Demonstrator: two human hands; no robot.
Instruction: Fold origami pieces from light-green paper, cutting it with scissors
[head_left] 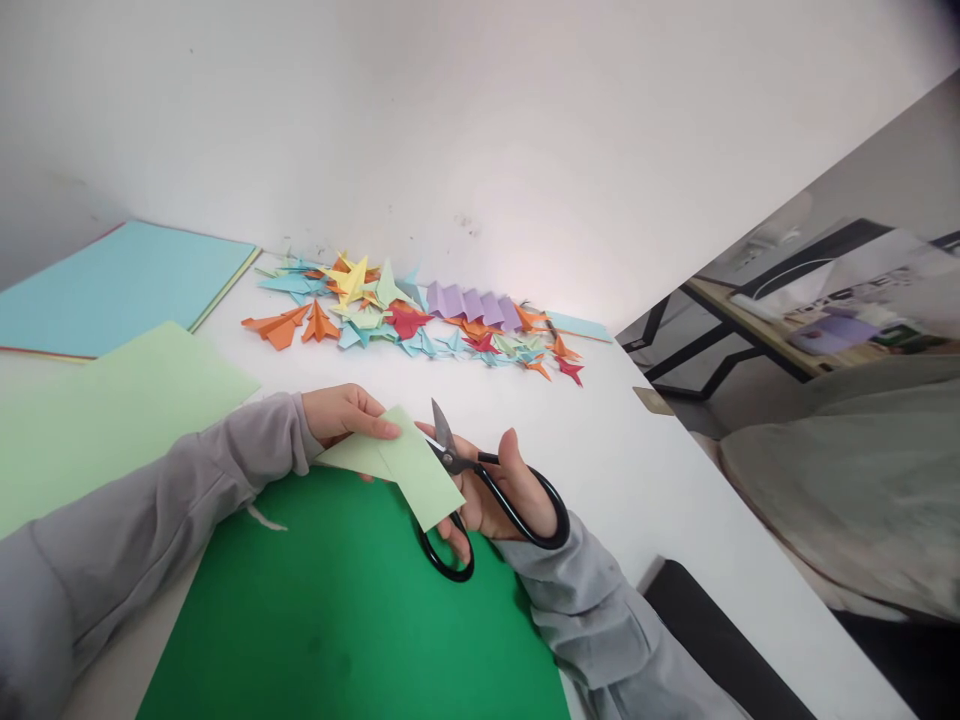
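My left hand pinches a folded light green paper piece, thumb on top, holding it just above a dark green sheet. In my right hand are black-handled scissors, fingers through both loops. The blades point up and away at the paper's right edge, and appear nearly closed against it. Both arms wear grey sleeves.
A row of folded paper shapes in orange, yellow, blue, red and purple lies along the wall on the white table. A pale green sheet and a blue paper stack lie left. A black object sits near the table's right edge.
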